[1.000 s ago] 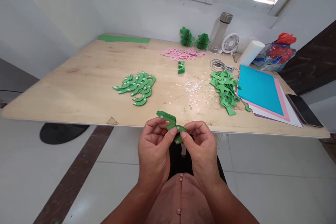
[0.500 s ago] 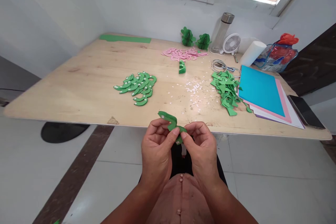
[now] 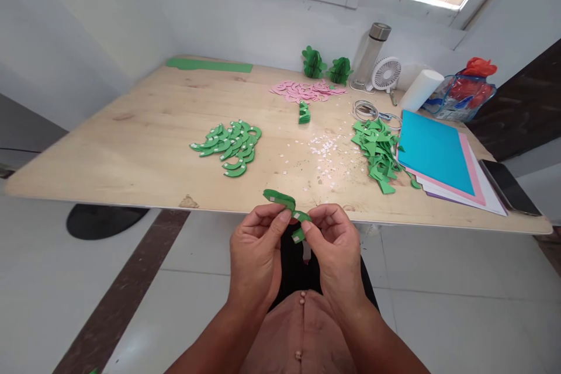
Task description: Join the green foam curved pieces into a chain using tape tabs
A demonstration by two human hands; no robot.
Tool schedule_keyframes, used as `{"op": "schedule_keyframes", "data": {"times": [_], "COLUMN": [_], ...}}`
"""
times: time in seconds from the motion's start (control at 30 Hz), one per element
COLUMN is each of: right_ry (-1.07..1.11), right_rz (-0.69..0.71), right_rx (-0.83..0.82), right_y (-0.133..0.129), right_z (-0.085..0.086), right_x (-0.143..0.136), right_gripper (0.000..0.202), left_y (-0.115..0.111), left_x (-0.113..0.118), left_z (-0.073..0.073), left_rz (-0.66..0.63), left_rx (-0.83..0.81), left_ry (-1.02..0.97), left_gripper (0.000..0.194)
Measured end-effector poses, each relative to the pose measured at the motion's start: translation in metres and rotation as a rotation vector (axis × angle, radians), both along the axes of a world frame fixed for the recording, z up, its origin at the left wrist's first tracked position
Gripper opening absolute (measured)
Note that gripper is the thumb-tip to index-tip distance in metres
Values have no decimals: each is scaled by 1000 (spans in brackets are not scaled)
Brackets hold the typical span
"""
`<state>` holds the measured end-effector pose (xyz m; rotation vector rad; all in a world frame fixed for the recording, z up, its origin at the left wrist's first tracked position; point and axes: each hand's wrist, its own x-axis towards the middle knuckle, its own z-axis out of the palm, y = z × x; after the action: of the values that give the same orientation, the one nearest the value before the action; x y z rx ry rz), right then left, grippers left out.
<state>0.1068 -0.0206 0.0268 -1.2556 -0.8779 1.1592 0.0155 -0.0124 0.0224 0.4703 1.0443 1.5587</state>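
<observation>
Just off the table's front edge, my left hand (image 3: 259, 245) pinches a thick green curved paper stack (image 3: 279, 197) between thumb and fingers. My right hand (image 3: 335, 242) grips a green curved paper piece (image 3: 300, 235) that bears small white squares, close beside the stack. Whether the piece and the stack are joined is hard to tell. Beyond my hands, to the left, lies a pile of green curved pieces (image 3: 232, 143) with white squares. A small folded green stack (image 3: 304, 112) stands near the middle of the table (image 3: 144, 128).
Pink cut pieces (image 3: 302, 91), two green paper trees (image 3: 313, 62), a bottle (image 3: 372, 55) and a small fan (image 3: 386, 73) are at the back. Green scraps (image 3: 377, 152), white bits (image 3: 324, 146), scissors (image 3: 388, 117), coloured sheets (image 3: 433, 152) and a phone (image 3: 511, 186) lie to the right.
My left hand has shifted slightly left and its thumb now lies higher on the stack. More of the right-hand piece and its white squares shows between my hands.
</observation>
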Motion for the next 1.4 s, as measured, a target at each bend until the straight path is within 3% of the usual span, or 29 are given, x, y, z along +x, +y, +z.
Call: {"op": "schedule_keyframes", "data": {"times": [0.27,0.6,0.8,0.93,1.07,1.17,1.4], "right_ry": [-35,-36,-13,47,91,102,84], "right_rz": [-10,63,60,29,30,42,79], "right_rx": [12,-32,-64,-59,-73,-56,-31], "right_y": [1,-2,-2,1,2,3,1], "right_z": [-3,-3,0,-1,-3,-5,-1], "right_x": [0,0,1,2,2,2,6], "right_gripper": [9,9,7,8,12,14,16], "left_y": [-2,1,0,-9,-17,-18,-12], "left_x": [1,0,-2,-7,-13,-15,-19], "left_z": [0,1,-2,-9,-13,-11,-9], "left_rz": [-64,13,-39,-1,165,70,-165], "left_rx": [-18,-10,-19,4,223,329,364], "left_ry": [-51,-24,-6,176,524,633,643], "left_gripper": [25,26,25,27,22,20,25]}}
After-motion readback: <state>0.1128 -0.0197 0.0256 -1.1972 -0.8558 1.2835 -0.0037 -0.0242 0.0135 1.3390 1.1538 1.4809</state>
